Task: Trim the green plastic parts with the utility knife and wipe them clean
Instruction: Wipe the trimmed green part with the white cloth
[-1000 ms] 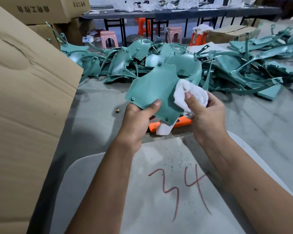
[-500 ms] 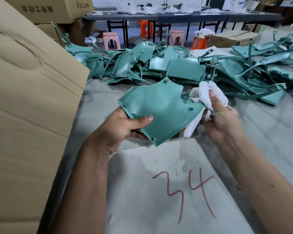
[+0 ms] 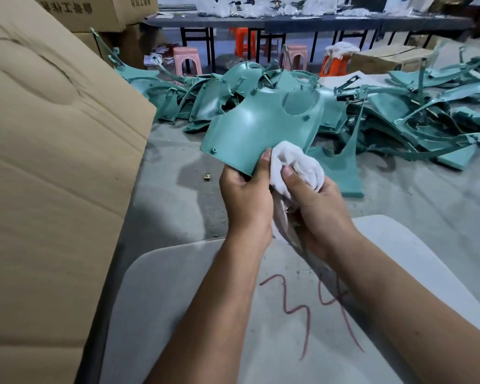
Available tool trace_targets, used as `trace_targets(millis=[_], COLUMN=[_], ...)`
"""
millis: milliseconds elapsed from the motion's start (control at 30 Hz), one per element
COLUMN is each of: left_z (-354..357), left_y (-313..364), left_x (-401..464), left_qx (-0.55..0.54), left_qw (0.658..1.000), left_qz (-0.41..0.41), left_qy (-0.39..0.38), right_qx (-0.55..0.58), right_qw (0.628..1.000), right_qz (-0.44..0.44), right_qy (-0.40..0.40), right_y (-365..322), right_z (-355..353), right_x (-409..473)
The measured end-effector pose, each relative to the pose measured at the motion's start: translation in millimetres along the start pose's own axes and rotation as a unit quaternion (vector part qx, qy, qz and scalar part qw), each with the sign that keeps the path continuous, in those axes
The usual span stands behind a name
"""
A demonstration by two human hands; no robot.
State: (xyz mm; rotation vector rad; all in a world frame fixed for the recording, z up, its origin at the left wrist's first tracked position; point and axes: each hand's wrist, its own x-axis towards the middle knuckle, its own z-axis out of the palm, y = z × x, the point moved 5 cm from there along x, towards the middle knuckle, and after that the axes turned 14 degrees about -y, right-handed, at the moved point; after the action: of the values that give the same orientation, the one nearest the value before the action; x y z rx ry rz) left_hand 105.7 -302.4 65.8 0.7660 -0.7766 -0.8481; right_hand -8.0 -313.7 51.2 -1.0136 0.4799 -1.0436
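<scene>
A curved green plastic panel (image 3: 255,128) is held up at the middle of the head view. My left hand (image 3: 247,195) grips its near lower edge, thumb on the face. My right hand (image 3: 313,206) holds a bunched white cloth (image 3: 297,164) against the panel's lower right corner. The utility knife is out of sight, hidden behind my hands.
A heap of green plastic parts (image 3: 385,112) covers the floor beyond my hands. A big cardboard box (image 3: 53,162) stands close on the left. Below my arms lies a grey board (image 3: 205,314) marked 34 in red. Stools (image 3: 187,60) and a long table (image 3: 302,20) stand far back.
The panel has tipped up from lying flat, and my left hand has shifted to its near edge. My right hand has brought the cloth from the right side onto the lower corner.
</scene>
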Motion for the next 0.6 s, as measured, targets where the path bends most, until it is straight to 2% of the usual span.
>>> trace_targets(millis=[133,300,400,533,600], left_z=[-3.0,-2.2,-1.1,-0.4,1.9], left_y=[0.6,8.8,12.6,10.8,14.8], left_x=[-2.3,3.4,5.7,2.2,1.6], left_qx=[0.014,0.07,0.107,0.1,0.104], left_qw=[1.0,0.997,0.993,0.986,0.979], left_qz=[0.019,0.01,0.013,-0.041,-0.061], left_qy=[0.014,-0.017,-0.056,-0.125,-0.165], right_qx=[-0.11,-0.221,-0.192,-0.138,-0.086], right_qw=[0.993,0.973,0.978,0.986,0.992], right_qz=[0.034,-0.06,-0.08,-0.056,-0.057], right_qy=[0.004,0.001,0.01,0.081,0.07], right_y=[3.6,-17.2,-25.4,-42.3,-49.5], right_z=[-0.4,-2.9,-9.2,-42.8,-55.0], right_x=[2.8,0.0,2.7,4.9,7.7])
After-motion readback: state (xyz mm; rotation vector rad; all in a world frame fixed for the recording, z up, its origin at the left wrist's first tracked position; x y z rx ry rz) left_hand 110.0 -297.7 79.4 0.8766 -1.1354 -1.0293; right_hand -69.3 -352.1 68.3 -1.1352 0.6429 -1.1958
